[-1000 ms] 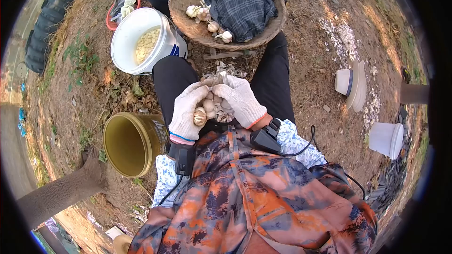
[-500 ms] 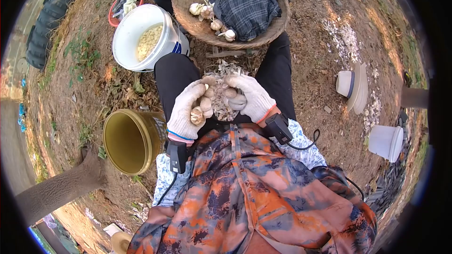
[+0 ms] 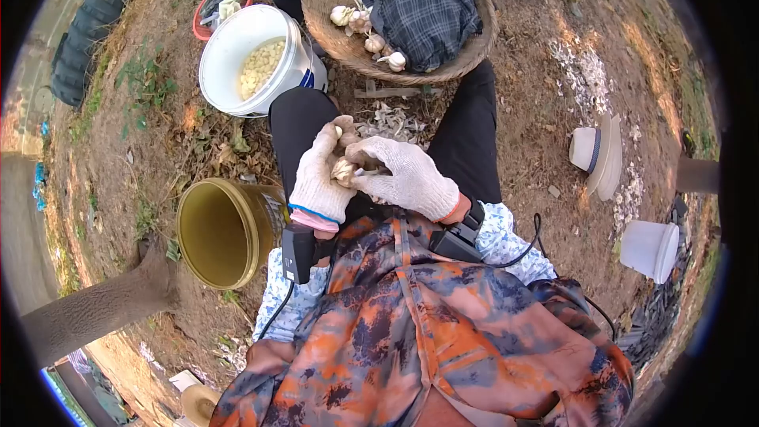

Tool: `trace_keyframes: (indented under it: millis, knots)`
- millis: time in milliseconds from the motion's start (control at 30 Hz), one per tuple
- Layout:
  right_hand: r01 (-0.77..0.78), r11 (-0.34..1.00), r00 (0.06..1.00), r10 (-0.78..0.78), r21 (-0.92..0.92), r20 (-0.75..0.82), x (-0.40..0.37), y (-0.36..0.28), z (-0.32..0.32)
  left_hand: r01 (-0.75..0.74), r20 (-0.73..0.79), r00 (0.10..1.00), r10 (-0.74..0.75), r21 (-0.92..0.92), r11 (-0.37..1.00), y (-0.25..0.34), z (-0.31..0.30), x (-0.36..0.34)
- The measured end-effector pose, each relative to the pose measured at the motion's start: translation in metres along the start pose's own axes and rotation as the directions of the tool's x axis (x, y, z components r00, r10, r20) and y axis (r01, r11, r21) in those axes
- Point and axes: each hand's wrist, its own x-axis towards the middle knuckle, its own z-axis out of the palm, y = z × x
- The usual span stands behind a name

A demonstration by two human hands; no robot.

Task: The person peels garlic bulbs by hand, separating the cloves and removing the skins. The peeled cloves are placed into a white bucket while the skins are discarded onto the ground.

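In white knitted work gloves, both hands meet above my lap, between my knees. My left hand [image 3: 319,183] is closed around a garlic bulb [image 3: 342,172], its fingers curled at the far side, where more brownish garlic shows. My right hand [image 3: 411,178] reaches across from the right, with thumb and fingertips pinching at the same bulb. Part of the bulb is hidden by the gloves. Below and beyond the hands, papery garlic skins [image 3: 393,122] lie on the ground between my legs.
A wicker basket [image 3: 332,35] ahead holds garlic bulbs and a dark plaid cloth [image 3: 423,16]. Left of it, a white bucket [image 3: 217,63] contains peeled cloves. A yellowish bucket [image 3: 251,229] lies near my left thigh. A straw hat [image 3: 605,160] and white tub [image 3: 648,247] are at right.
My right hand has moved left and now touches the garlic in my left hand. The several pale pieces seen between the hands earlier are now mostly covered or out of sight.
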Motion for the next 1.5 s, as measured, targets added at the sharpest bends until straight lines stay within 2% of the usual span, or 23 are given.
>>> trace_keyframes:
  millis: [67,100,167,267,300,367,400,433,500,567,633,700,767,833,900,1000,1100,1167,1233,1267,1300,1333,1500]
  knots:
    - [0.183,0.978,0.983,-0.181,-0.097,0.028,-0.001,0.001,-0.001,-0.04,0.076,0.996,0.046,-0.082,0.996,-0.002,-0.004,0.002]
    - [0.185,0.978,0.983,-0.183,-0.097,0.026,0.0,0.001,-0.002,-0.041,0.078,0.996,0.048,-0.08,0.996,-0.002,-0.007,0.004]
    - [0.273,0.955,0.962,-0.267,-0.117,0.059,0.001,0.0,-0.004,0.05,0.236,0.972,0.008,-0.239,0.97,-0.001,-0.018,0.01]
    - [0.217,0.976,0.976,-0.217,-0.002,0.03,0.0,0.003,-0.004,0.158,0.334,0.942,-0.042,-0.328,0.931,0.003,-0.016,0.012]
    - [0.218,0.976,0.976,-0.217,-0.002,0.029,0.0,0.003,-0.004,0.158,0.334,0.941,-0.042,-0.327,0.932,0.003,-0.015,0.012]
    - [0.136,0.989,0.991,-0.135,-0.061,0.015,0.0,0.004,-0.004,0.062,0.122,0.992,-0.024,-0.315,0.947,-0.001,-0.008,0.007]
    - [0.077,0.997,0.997,-0.078,-0.008,-0.013,0.0,0.004,-0.004,0.06,0.118,0.993,-0.024,-0.316,0.947,-0.003,-0.004,0.004]
    - [0.018,0.999,0.999,-0.017,0.045,-0.037,0.001,0.004,-0.005,0.036,0.098,0.995,-0.008,-0.287,0.957,-0.005,0.0,0.003]
    - [-0.155,0.985,0.988,0.154,-0.076,-0.014,0.005,0.003,-0.014,0.011,0.072,0.997,0.008,-0.262,0.965,-0.008,-0.002,0.003]
    - [-0.275,0.959,0.961,0.273,0.07,0.043,0.004,-0.005,-0.02,-0.007,0.043,0.999,0.014,-0.157,0.988,-0.007,-0.01,0.007]
    - [-0.187,0.972,0.982,0.186,0.145,0.02,0.002,0.0,-0.012,-0.053,0.033,0.998,0.055,-0.051,0.997,-0.002,-0.001,0.004]
    - [-0.095,0.971,0.995,0.102,0.218,-0.023,0.001,0.005,-0.004,-0.214,-0.083,0.961,0.265,0.391,0.895,-0.003,0.014,0.0]
    - [-0.075,0.98,0.997,0.08,0.184,-0.02,0.002,0.009,0.001,-0.217,-0.067,0.966,0.251,0.33,0.919,-0.006,0.016,-0.001]
    - [-0.061,0.974,0.998,0.061,0.218,0.004,0.005,0.009,-0.007,-0.145,-0.082,0.985,0.152,0.09,0.985,-0.005,0.012,0.004]
    - [-0.099,0.97,0.995,0.101,0.221,0.002,0.004,0.003,-0.012,-0.122,-0.038,0.992,0.124,0.058,0.991,-0.005,0.003,0.009]
    - [-0.13,0.956,0.991,0.133,0.265,0.007,0.001,0.002,-0.007,-0.157,-0.106,0.981,0.159,0.032,0.987,-0.008,0.007,0.008]
    - [-0.221,0.931,0.975,0.211,0.29,0.065,0.0,0.003,-0.006,-0.201,-0.096,0.972,0.217,0.151,0.968,-0.01,0.009,0.005]
    - [-0.299,0.911,0.954,0.278,0.283,0.112,0.0,0.0,-0.007,-0.263,-0.1,0.94,0.326,0.396,0.88,-0.008,0.016,0.0]
    - [-0.117,0.963,0.993,0.122,0.243,-0.004,0.001,-0.008,-0.006,-0.228,-0.169,0.928,0.331,0.442,0.867,-0.005,0.029,-0.004]
    - [-0.121,0.962,0.992,0.125,0.244,-0.003,0.001,-0.009,-0.006,-0.233,-0.162,0.918,0.363,0.519,0.822,-0.005,0.03,-0.005]
    - [-0.098,0.991,0.995,0.096,0.089,0.027,0.0,-0.009,-0.007,-0.236,-0.15,0.907,0.393,0.593,0.77,-0.005,0.03,-0.005]
    - [-0.066,0.995,0.996,0.071,-0.069,0.06,0.0,-0.01,-0.008,-0.214,-0.158,0.917,0.367,0.581,0.785,-0.005,0.028,-0.004]
    - [-0.133,0.989,0.987,0.126,-0.067,-0.098,-0.002,0.008,-0.002,-0.19,-0.171,0.914,0.369,0.623,0.759,-0.013,0.034,-0.003]
